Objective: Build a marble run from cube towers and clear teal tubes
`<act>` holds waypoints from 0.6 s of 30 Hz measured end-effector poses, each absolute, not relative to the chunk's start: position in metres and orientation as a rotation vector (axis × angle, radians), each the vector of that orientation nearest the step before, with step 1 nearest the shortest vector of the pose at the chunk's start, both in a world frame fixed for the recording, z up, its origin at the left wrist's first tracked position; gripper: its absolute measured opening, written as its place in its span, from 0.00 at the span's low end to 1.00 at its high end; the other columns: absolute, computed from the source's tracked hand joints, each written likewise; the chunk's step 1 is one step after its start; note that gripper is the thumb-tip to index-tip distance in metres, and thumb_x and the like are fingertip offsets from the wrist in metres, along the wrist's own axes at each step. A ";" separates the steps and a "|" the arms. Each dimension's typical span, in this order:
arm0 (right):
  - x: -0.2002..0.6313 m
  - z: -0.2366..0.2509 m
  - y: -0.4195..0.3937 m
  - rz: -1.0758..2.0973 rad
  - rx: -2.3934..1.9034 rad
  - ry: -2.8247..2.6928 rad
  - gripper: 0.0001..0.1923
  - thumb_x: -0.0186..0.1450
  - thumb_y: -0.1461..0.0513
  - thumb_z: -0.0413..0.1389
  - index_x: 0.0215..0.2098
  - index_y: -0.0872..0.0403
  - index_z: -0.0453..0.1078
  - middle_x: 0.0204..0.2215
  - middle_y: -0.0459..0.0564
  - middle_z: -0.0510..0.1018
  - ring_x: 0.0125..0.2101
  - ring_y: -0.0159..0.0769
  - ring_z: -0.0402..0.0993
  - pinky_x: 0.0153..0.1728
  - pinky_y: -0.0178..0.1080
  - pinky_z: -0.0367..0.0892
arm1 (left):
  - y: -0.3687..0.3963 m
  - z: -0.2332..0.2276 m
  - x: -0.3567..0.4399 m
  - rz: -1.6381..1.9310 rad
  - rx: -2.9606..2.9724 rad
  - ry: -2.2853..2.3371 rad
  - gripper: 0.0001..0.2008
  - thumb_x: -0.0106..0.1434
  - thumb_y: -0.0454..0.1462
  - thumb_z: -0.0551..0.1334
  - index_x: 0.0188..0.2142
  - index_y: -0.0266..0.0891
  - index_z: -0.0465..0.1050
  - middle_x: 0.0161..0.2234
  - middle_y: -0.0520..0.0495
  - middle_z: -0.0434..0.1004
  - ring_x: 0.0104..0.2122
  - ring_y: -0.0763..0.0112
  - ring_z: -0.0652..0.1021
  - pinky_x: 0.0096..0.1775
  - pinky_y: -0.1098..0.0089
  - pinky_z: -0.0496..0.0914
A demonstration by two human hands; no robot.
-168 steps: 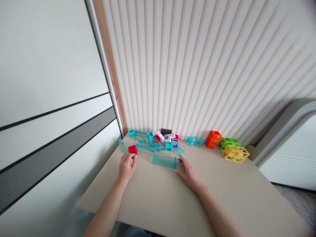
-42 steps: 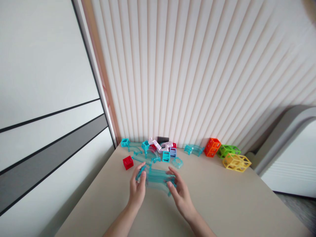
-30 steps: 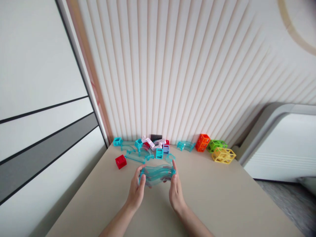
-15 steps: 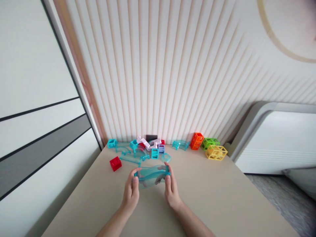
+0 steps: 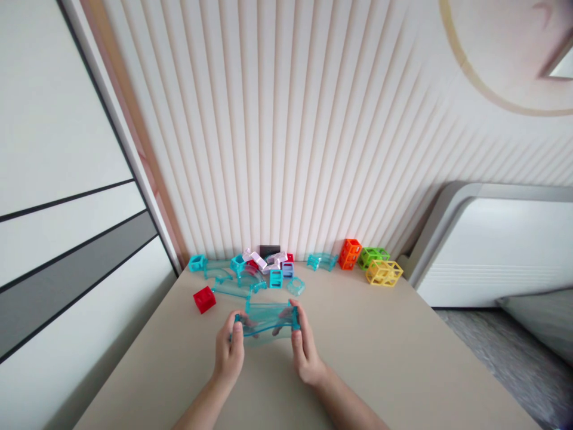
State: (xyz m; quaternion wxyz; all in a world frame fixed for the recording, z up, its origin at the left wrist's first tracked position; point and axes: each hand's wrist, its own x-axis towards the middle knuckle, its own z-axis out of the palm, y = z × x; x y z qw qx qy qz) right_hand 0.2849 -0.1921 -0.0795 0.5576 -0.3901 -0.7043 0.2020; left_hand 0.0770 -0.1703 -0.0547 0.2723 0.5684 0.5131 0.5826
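A clear teal plastic track piece (image 5: pixel 266 322), wavy along its length, is held level above the table between both hands. My left hand (image 5: pixel 230 345) pinches its left end with the thumb on the near side. At the other end, my right hand (image 5: pixel 307 349) grips the piece between thumb and fingers. Some fingers show blurred through the see-through plastic. Just beyond lie more clear teal track pieces (image 5: pixel 231 289), and a red cube block (image 5: pixel 205 300) sits to the left of them.
Along the wall stand a teal cube (image 5: pixel 197 263), pale pink pieces (image 5: pixel 257 260), a black block (image 5: pixel 269 251), an orange block stack (image 5: pixel 350 254), green frame blocks (image 5: pixel 373 257) and yellow frame blocks (image 5: pixel 384 273). A white cabinet (image 5: pixel 80 334) borders the table's left; a white headboard (image 5: pixel 501 251) is at right.
The held track piece has tilted, so its side edge shows more and its right end stands higher. Both hands keep their grip. The whole view has shifted slightly.
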 end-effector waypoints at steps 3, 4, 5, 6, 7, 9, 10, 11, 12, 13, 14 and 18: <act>0.283 -0.074 -0.189 0.462 -0.931 -1.758 0.29 0.77 0.54 0.39 0.74 0.45 0.39 0.66 0.58 0.64 0.65 0.47 0.63 0.62 0.55 0.64 | -0.168 -0.053 0.074 1.624 1.580 1.437 0.27 0.70 0.57 0.48 0.36 0.39 0.74 0.26 0.45 0.80 0.26 0.61 0.80 0.30 0.66 0.75; 0.283 -0.071 -0.187 0.444 -0.948 -1.792 0.30 0.77 0.55 0.40 0.74 0.46 0.38 0.65 0.58 0.66 0.63 0.47 0.65 0.61 0.55 0.65 | -0.167 -0.051 0.072 1.622 1.598 1.446 0.27 0.71 0.56 0.47 0.36 0.40 0.73 0.26 0.45 0.80 0.26 0.62 0.80 0.31 0.66 0.75; 0.284 -0.068 -0.185 0.417 -0.976 -1.822 0.30 0.77 0.55 0.41 0.74 0.47 0.39 0.64 0.59 0.67 0.62 0.47 0.68 0.60 0.54 0.66 | -0.167 -0.048 0.071 1.607 1.618 1.451 0.26 0.71 0.55 0.47 0.36 0.40 0.73 0.26 0.46 0.80 0.27 0.62 0.79 0.31 0.66 0.74; 0.285 -0.064 -0.184 0.385 -1.012 -1.850 0.30 0.76 0.56 0.42 0.73 0.47 0.40 0.63 0.59 0.68 0.60 0.47 0.69 0.59 0.53 0.67 | -0.168 -0.046 0.068 1.580 1.638 1.455 0.25 0.71 0.54 0.47 0.36 0.40 0.73 0.28 0.45 0.80 0.28 0.62 0.79 0.32 0.66 0.74; 0.287 -0.061 -0.183 0.358 -1.048 -1.882 0.30 0.76 0.56 0.44 0.73 0.48 0.42 0.62 0.60 0.69 0.58 0.47 0.71 0.58 0.52 0.68 | -0.169 -0.044 0.065 1.541 1.658 1.460 0.24 0.72 0.53 0.47 0.37 0.40 0.73 0.29 0.45 0.81 0.29 0.62 0.80 0.34 0.66 0.75; 0.294 -0.055 -0.183 0.345 -1.093 -1.968 0.30 0.74 0.56 0.48 0.72 0.49 0.46 0.58 0.59 0.73 0.55 0.47 0.74 0.56 0.50 0.70 | -0.174 -0.042 0.056 1.435 1.718 1.458 0.23 0.72 0.52 0.48 0.41 0.40 0.73 0.34 0.44 0.82 0.33 0.62 0.81 0.37 0.65 0.75; 0.299 -0.053 -0.185 0.362 -1.099 -2.022 0.31 0.73 0.55 0.50 0.71 0.50 0.49 0.55 0.59 0.75 0.53 0.46 0.74 0.55 0.49 0.70 | -0.177 -0.043 0.050 1.371 1.764 1.444 0.22 0.73 0.52 0.48 0.43 0.40 0.73 0.36 0.44 0.82 0.36 0.61 0.81 0.40 0.65 0.75; 0.305 -0.051 -0.188 0.395 -1.100 -2.078 0.30 0.72 0.55 0.51 0.70 0.51 0.51 0.53 0.59 0.76 0.52 0.45 0.75 0.55 0.49 0.71 | -0.180 -0.045 0.044 1.299 1.826 1.415 0.22 0.72 0.53 0.49 0.45 0.40 0.72 0.39 0.43 0.82 0.39 0.61 0.81 0.42 0.64 0.75; 0.310 -0.049 -0.191 0.439 -1.099 -2.132 0.30 0.72 0.54 0.52 0.69 0.51 0.53 0.52 0.58 0.77 0.51 0.44 0.75 0.54 0.48 0.71 | -0.184 -0.047 0.037 1.216 1.901 1.370 0.22 0.72 0.54 0.51 0.47 0.41 0.72 0.41 0.42 0.81 0.41 0.60 0.81 0.44 0.63 0.75; 0.315 -0.048 -0.195 0.487 -1.101 -2.182 0.28 0.71 0.54 0.53 0.67 0.51 0.56 0.51 0.57 0.78 0.50 0.44 0.75 0.54 0.47 0.71 | -0.187 -0.049 0.031 1.127 1.985 1.313 0.23 0.70 0.56 0.53 0.49 0.41 0.71 0.42 0.42 0.81 0.43 0.59 0.81 0.46 0.63 0.74; 0.320 -0.046 -0.199 0.534 -1.105 -2.227 0.26 0.71 0.54 0.53 0.65 0.51 0.59 0.51 0.57 0.78 0.50 0.43 0.74 0.54 0.46 0.70 | -0.189 -0.052 0.026 1.037 2.067 1.255 0.25 0.68 0.58 0.55 0.49 0.42 0.71 0.43 0.42 0.80 0.44 0.58 0.80 0.47 0.62 0.74; 0.330 -0.041 -0.210 0.672 -1.171 -2.326 0.23 0.70 0.52 0.56 0.60 0.51 0.65 0.52 0.57 0.77 0.51 0.44 0.73 0.55 0.46 0.69 | -0.192 -0.061 0.017 0.789 2.249 1.157 0.31 0.62 0.62 0.58 0.52 0.43 0.69 0.44 0.41 0.79 0.45 0.56 0.79 0.49 0.57 0.73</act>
